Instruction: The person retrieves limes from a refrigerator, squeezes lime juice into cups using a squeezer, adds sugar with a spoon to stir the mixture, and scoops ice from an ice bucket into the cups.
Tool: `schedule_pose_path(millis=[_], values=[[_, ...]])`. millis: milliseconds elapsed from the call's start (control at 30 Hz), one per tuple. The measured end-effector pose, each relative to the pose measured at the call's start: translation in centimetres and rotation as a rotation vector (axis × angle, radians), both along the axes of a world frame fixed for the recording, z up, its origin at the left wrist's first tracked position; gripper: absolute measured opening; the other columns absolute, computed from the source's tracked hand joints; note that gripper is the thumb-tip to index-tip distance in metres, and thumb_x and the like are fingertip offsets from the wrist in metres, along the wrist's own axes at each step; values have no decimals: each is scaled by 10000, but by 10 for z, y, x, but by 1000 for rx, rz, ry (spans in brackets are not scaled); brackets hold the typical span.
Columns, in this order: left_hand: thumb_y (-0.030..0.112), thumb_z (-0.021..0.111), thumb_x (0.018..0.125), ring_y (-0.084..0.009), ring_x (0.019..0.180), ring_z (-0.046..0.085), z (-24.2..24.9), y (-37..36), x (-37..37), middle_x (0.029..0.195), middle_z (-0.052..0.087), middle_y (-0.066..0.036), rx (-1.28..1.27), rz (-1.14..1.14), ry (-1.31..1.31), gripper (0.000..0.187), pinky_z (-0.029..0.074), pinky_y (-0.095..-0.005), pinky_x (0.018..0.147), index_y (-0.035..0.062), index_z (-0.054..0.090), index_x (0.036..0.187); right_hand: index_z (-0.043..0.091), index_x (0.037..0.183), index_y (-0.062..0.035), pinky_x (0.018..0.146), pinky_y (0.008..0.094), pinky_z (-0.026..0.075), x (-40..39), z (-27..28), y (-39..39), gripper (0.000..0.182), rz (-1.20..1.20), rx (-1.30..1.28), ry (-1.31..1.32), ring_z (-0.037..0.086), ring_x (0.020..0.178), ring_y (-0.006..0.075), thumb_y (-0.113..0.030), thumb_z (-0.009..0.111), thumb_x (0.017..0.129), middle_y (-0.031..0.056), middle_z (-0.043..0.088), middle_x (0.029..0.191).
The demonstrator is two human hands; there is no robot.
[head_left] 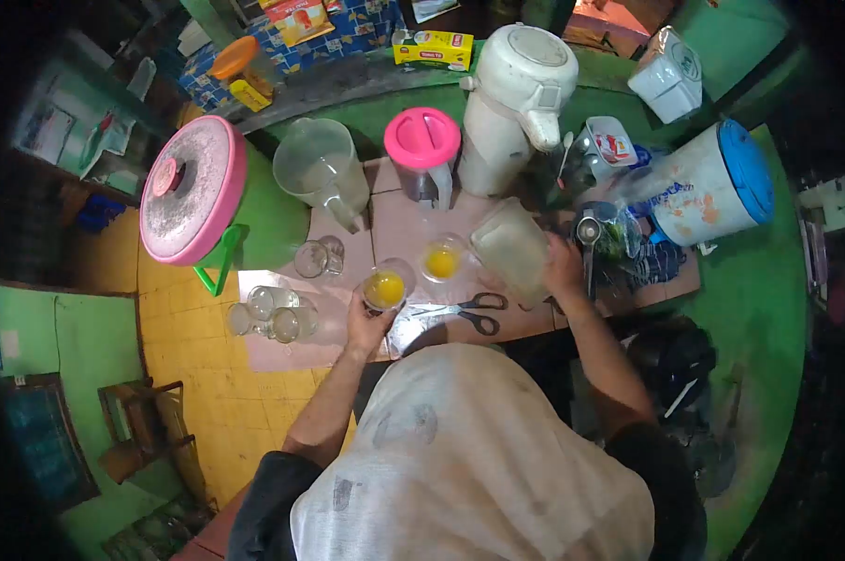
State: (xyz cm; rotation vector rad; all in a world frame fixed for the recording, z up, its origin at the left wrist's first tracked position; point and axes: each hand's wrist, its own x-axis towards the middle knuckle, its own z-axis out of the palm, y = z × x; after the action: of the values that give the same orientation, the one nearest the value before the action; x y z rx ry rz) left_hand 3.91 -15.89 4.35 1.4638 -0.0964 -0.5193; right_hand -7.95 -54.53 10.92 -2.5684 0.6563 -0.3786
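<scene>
My left hand (370,320) is closed around a glass with yellow contents (383,289). Just to its right stands a second glass with yellow contents (441,263). My right hand (563,266) grips the right side of a translucent plastic container (508,245), which looks tilted; its inside is hard to make out. Black-handled scissors (479,311) lie with open handles between my hands, their blades pointing at the left glass.
Several clear glasses (287,323) stand at the left. Behind are a green drink cooler with a pink lid (193,192), a clear jug (318,168), a pink-lidded pitcher (422,140) and a white thermos (516,103). A blue-lidded container (712,187) leans at the right near a metal spoon (588,238).
</scene>
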Motion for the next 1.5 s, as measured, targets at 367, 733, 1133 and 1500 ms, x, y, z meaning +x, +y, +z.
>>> schedule_pose_path(millis=[367,733,1133,1500], values=[[6,813,723,-147,1048,554,16,14,-14,1203,559,-89,53,45,-48,788,480,-285,878,28,364,1371,607,1202,-91,842,459,487,11,-26,-7,446,-59,-173,19,561,999,405,-1,584,765,194,542,1124],[4,825,712,-144,1082,534,22,23,-18,1231,537,-107,253,22,-139,825,472,-291,899,17,350,1387,549,1301,-112,1059,541,334,42,47,68,526,314,-404,-285,445,1255,420,-262,672,813,223,451,1386],[-2,787,762,-138,1056,525,124,45,-27,1219,522,-92,37,261,-222,792,458,-292,950,50,349,1420,638,1123,-36,818,424,507,94,72,123,356,388,366,-63,660,927,316,-285,657,870,131,689,1005],[-39,718,794,-163,1097,554,152,108,-5,1264,544,-129,-145,290,-317,682,471,-293,936,13,381,1384,313,1485,-81,1037,686,280,101,42,146,1045,553,-272,431,331,1364,388,-404,840,643,182,358,1473]])
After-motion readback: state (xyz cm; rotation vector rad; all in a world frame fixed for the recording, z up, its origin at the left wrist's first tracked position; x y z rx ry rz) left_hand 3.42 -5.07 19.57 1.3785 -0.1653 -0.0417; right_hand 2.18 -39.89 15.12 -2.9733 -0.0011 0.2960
